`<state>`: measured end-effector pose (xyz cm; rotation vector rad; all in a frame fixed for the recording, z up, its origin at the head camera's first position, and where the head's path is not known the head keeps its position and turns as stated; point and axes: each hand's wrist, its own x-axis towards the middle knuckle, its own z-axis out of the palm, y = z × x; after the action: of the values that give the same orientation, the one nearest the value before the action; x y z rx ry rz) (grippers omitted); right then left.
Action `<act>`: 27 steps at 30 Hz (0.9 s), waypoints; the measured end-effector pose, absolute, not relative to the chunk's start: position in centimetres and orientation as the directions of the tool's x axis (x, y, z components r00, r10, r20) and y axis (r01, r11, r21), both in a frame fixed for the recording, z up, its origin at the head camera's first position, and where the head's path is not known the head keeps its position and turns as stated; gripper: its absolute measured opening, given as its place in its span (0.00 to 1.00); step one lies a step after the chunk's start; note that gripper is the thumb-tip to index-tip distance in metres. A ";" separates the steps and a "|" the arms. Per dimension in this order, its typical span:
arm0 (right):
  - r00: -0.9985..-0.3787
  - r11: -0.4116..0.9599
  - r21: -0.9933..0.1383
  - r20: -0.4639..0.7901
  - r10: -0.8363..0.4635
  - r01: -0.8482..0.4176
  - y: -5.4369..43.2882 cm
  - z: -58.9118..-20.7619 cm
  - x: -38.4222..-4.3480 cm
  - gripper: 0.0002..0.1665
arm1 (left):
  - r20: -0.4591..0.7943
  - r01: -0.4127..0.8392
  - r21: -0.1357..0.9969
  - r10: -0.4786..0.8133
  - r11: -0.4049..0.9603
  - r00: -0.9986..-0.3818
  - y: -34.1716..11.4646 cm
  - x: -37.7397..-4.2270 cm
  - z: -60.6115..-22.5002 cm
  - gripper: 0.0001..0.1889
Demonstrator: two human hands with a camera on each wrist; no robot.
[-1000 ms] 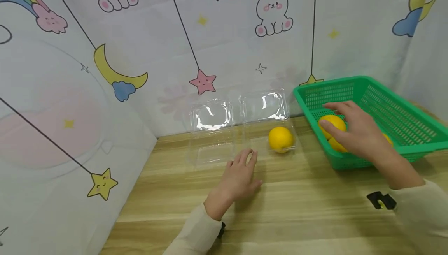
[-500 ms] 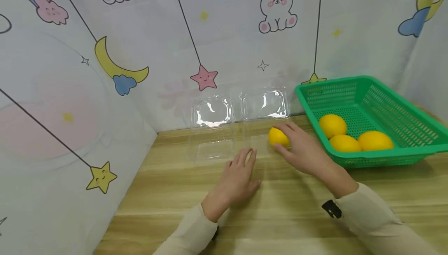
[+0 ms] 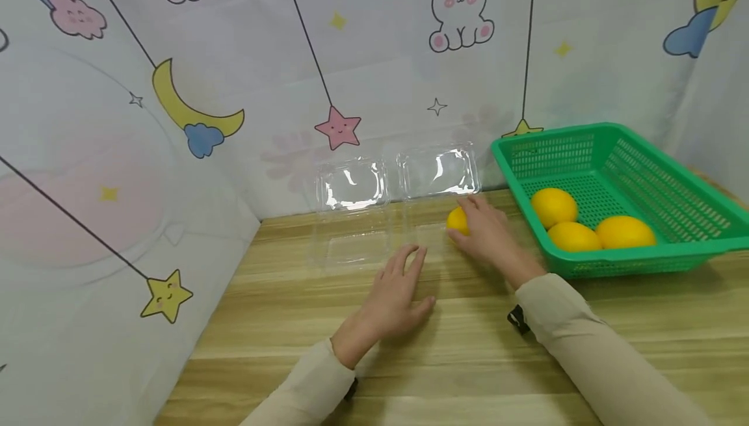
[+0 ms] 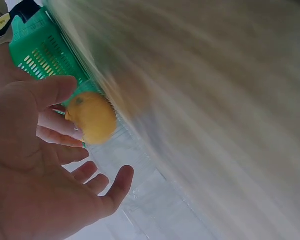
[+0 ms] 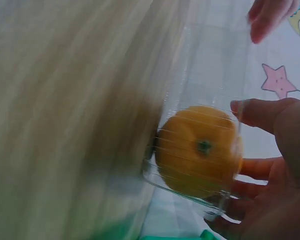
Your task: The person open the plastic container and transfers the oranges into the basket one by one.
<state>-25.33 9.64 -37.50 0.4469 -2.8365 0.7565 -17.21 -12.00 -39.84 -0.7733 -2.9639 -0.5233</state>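
Note:
An orange (image 3: pixel 458 220) sits in the right-hand clear plastic clamshell box (image 3: pixel 424 233), whose lid stands raised against the backdrop. My right hand (image 3: pixel 490 232) is curled over the orange from the right; in the right wrist view its thumb and fingers (image 5: pixel 257 114) lie on either side of the fruit, by the box rim. To the left, my left hand (image 3: pixel 391 299) hovers low over the table with loosely spread fingers, just in front of the boxes, holding nothing. A second clear clamshell box (image 3: pixel 357 244), lid up, stands beside the first; no fruit shows in it.
A green plastic basket (image 3: pixel 673 255) stands on the right with three oranges (image 3: pixel 625 233) near its front left corner. Behind the wooden table (image 3: pixel 281 322) hangs a white printed cloth (image 3: pixel 386 75), which also closes off the left side.
From above the basket, my right hand has moved left to the orange in the right-hand box and closed around it. My left hand has stayed nearly still.

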 end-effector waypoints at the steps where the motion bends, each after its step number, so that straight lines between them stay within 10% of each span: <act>1: -0.944 0.836 -0.446 0.231 -0.236 -0.319 9.6 -37.6 -25.5 0.40 | 0.122 0.481 0.319 0.468 0.817 -0.875 -12.0 -17.2 -39.9 0.44; 20: -0.948 0.843 -0.436 0.180 -0.262 -0.316 9.5 -37.7 -26.6 0.42 | 0.203 0.531 0.234 0.493 0.814 -0.846 -12.1 -17.2 -40.4 0.44; 27: -0.949 0.853 -0.418 0.150 -0.276 -0.314 9.5 -37.7 -26.8 0.41 | 0.156 0.516 0.423 0.501 0.745 -0.852 -12.4 -17.8 -40.3 0.44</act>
<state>-26.81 9.54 -37.66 0.4690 -2.9425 0.6849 -17.76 -12.38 -40.35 -0.8458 -2.9046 -0.7181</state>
